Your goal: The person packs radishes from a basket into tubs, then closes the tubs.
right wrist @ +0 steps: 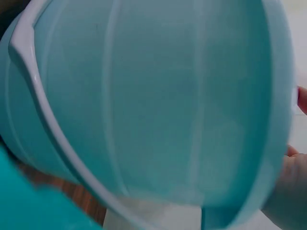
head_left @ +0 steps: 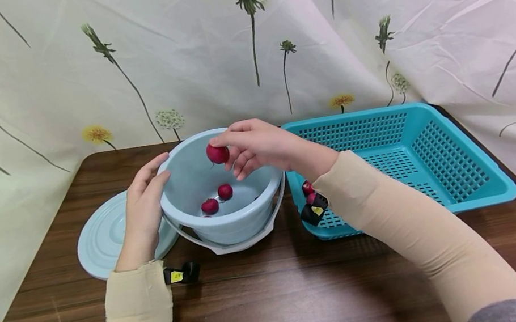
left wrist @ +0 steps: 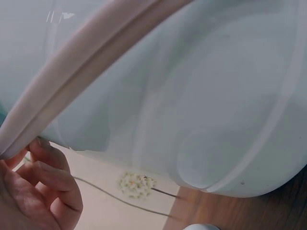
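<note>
My right hand (head_left: 263, 145) pinches a red radish (head_left: 217, 153) between thumb and fingers, over the mouth of a pale blue bucket (head_left: 236, 229). Two more radishes (head_left: 225, 191) show plainly on the bucket's floor, with slivers of others partly hidden by the front wall. On the bucket's left rim my left hand (head_left: 138, 205) keeps hold, thumb inside; its curled fingers (left wrist: 60, 177) show at the rim in the left wrist view. The bucket's outer wall (right wrist: 153, 105) fills most of the right wrist view, hiding the held radish.
A turquoise rectangular basket (head_left: 484, 198) stands right of the bucket, with radishes (head_left: 307, 188) in its left end, partly behind my right wrist. The pale blue lid (head_left: 98, 241) lies left of the bucket. The bucket's white handle (head_left: 244, 244) hangs down in front. Flowered cloth (head_left: 197, 51) backs the wooden table (head_left: 263, 309).
</note>
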`<state>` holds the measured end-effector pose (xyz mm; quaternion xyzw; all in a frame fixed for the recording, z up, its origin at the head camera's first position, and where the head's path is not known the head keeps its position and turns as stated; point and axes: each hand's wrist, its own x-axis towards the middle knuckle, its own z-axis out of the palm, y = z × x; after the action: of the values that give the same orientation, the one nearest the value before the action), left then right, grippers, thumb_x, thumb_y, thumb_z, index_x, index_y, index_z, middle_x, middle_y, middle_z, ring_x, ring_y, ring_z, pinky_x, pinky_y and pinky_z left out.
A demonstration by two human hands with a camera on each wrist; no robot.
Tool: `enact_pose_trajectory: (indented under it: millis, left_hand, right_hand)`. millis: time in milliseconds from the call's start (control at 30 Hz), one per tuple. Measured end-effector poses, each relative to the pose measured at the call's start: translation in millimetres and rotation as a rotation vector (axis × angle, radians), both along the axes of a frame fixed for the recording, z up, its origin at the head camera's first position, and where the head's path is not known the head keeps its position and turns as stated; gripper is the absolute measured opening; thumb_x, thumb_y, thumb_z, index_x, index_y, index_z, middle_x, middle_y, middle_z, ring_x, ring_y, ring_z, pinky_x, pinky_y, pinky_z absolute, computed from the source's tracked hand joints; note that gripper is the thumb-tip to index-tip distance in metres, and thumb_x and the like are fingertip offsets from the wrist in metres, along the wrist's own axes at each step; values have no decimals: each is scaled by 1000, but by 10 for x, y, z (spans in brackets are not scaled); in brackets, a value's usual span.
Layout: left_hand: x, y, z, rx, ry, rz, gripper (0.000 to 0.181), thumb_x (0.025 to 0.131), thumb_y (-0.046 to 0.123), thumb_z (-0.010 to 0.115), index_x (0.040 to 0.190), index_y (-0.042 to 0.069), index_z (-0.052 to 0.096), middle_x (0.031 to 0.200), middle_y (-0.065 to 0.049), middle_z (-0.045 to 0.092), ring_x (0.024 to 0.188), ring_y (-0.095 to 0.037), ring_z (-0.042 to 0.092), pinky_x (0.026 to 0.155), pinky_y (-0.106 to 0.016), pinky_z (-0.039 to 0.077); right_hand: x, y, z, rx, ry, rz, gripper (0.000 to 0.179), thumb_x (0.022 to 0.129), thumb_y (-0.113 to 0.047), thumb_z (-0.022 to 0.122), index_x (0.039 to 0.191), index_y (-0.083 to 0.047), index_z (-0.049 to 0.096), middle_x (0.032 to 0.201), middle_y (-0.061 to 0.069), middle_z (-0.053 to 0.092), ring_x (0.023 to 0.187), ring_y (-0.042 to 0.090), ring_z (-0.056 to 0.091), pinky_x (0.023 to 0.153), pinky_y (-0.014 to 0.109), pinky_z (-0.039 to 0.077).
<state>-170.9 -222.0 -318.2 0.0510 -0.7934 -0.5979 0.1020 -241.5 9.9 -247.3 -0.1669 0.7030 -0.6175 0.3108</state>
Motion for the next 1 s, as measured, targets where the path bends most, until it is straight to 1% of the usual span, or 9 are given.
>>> enact_pose_trajectory:
  millis: [167,400,600,767,833,1000]
  left_hand:
    - [-8,6,-9,11,4,4,45,104,35,44,146,23,50,106,6,54,96,-9,58,76,-17,51]
    - [-9,0,-18,11,9,2,45,104,35,43,147,22,50,108,8,55,97,-8,58,76,-16,51]
    - [-23,6,-5,17,16,-2,45,103,35,44,146,22,50,109,7,55,98,-9,58,77,-16,51]
    - [-45,12,0,19,15,-1,45,103,33,44,147,21,49,105,6,55,94,-7,59,76,-16,51]
    - [-46,10,-3,18,16,2,45,103,33,45,147,21,49,104,5,55,93,-7,60,75,-16,51]
    - [-28,0,-13,4,10,0,45,103,35,45,146,22,50,106,7,55,96,-8,58,76,-16,50]
  right_hand:
    - [40,-115,-50,16,-1,34,29,98,-30,61,115,-6,60,80,11,64,63,21,62,66,32,59]
    - [69,-253,-120,62,-4,80,30,98,-30,61,114,-5,60,82,13,66,63,22,64,67,34,60]
    - [69,-295,-143,154,21,113,30,97,-32,62,113,-7,60,83,12,65,62,19,61,70,35,59]
    - [65,-298,-149,221,52,145,29,97,-34,62,112,-9,62,82,12,66,61,19,59,65,32,58]
    - [66,-301,-161,241,63,166,29,96,-35,63,110,-9,63,83,12,66,61,19,59,62,30,56]
    - [78,-314,-193,301,99,236,29,95,-37,63,107,-11,64,89,15,68,63,19,60,62,30,56]
